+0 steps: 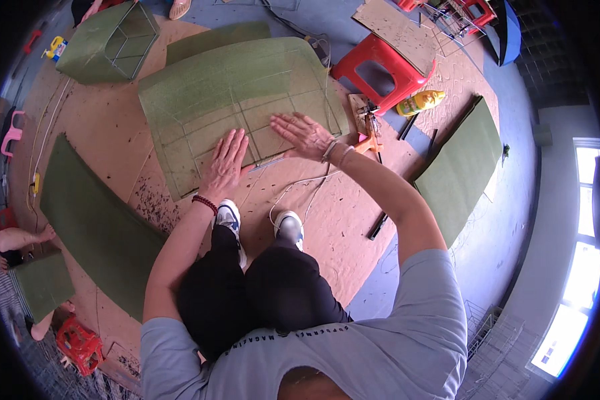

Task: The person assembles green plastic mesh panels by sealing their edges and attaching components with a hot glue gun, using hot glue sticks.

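Note:
A green mesh sheet (213, 83) lies over a wire frame (242, 119), whose grid of thin rods shows through it. My left hand (224, 163) rests flat near the sheet's close edge, fingers stretched out and pointing away from me. On the right, my right hand (303, 136) is spread across the same sheet, its fingers pointing left. Neither hand grips anything. Just right of the sheet, an orange hot glue gun (369, 141) sits by a small wooden board. A white cord (290, 187) trails between the sheet and my shoes.
A red stool (387, 70) with cardboard on top stands at the back right beside a yellow bottle (420, 102). Green sheets lie at left (90, 220) and right (463, 167). A green-covered wire frame (107, 43) stands far left. Other people's limbs show at the left edge.

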Demonstrator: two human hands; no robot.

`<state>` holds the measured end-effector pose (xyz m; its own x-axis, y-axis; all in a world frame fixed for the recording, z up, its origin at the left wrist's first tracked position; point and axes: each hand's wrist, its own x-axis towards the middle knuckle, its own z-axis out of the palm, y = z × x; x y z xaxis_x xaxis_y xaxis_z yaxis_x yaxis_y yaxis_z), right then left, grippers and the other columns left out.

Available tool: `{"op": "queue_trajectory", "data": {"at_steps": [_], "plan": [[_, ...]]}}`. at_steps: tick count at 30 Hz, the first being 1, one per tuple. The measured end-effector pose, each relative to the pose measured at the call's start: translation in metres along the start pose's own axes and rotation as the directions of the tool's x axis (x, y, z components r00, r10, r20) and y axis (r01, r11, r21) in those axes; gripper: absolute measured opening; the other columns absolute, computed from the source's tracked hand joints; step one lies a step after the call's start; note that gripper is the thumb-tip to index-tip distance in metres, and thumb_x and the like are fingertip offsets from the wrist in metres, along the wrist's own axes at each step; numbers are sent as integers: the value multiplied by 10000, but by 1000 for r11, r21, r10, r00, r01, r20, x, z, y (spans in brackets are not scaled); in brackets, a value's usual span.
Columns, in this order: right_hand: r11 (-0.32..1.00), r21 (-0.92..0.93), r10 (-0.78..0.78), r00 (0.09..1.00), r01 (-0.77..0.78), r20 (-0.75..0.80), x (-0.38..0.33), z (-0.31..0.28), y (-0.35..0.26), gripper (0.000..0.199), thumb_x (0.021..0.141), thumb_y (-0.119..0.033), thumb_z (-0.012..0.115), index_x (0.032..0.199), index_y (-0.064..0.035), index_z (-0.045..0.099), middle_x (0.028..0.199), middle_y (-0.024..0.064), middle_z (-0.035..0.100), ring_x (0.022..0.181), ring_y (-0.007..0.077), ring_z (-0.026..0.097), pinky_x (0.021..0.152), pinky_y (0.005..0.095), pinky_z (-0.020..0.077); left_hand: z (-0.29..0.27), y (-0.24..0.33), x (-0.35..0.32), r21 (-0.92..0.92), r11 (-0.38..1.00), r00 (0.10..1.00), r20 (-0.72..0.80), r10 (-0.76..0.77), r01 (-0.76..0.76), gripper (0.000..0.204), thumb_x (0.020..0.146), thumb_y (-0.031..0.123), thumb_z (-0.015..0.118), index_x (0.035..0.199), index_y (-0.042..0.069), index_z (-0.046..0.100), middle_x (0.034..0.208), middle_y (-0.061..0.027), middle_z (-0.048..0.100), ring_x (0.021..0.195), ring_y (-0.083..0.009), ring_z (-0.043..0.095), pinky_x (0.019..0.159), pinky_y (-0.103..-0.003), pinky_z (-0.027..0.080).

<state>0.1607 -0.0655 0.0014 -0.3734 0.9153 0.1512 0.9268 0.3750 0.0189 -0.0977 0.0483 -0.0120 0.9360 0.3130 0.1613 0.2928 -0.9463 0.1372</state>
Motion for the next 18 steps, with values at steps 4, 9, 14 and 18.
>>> {"op": "queue_trajectory", "data": {"at_steps": [4, 9, 14, 18], "plan": [[1000, -22, -9, 1000, 9, 5, -11, 4, 13, 781, 854, -540, 466, 1415, -10, 344, 1477, 119, 363, 1370, 246, 339, 1106, 403, 297, 2, 1, -2, 24, 1000, 1000, 14, -3, 2, 716, 899, 408, 546, 1446, 23, 291, 1538, -111, 222, 1432, -278, 185, 1148, -442, 247], [998, -17, -54, 998, 54, 16, -13, 12, 15, 743, 863, -506, 460, 1411, -16, 358, 1476, 129, 363, 1369, 258, 344, 1112, 411, 292, 7, 0, 1, 45, 999, 1000, 24, -6, 5, 734, 883, 403, 564, 1445, 17, 290, 1535, -113, 232, 1429, -279, 194, 1152, -438, 235], [999, -31, 25, 999, -23, 36, -7, -8, -3, 767, 830, -500, 532, 1415, -37, 353, 1484, 96, 361, 1373, 230, 336, 1110, 401, 298, 5, -1, -3, 26, 1000, 1000, -24, -4, 4, 748, 872, 421, 570, 1436, 11, 303, 1524, -117, 265, 1421, -278, 217, 1156, -456, 205], [1000, -23, 19, 1000, -20, -11, 25, -6, -42, 820, 821, -538, 533, 1435, -40, 319, 1502, 91, 333, 1388, 219, 311, 1125, 423, 263, 0, 4, -7, 117, 993, 1000, 3, -20, 19, 748, 879, 476, 525, 1425, 7, 325, 1511, -129, 289, 1417, -274, 229, 1162, -456, 175]]}}
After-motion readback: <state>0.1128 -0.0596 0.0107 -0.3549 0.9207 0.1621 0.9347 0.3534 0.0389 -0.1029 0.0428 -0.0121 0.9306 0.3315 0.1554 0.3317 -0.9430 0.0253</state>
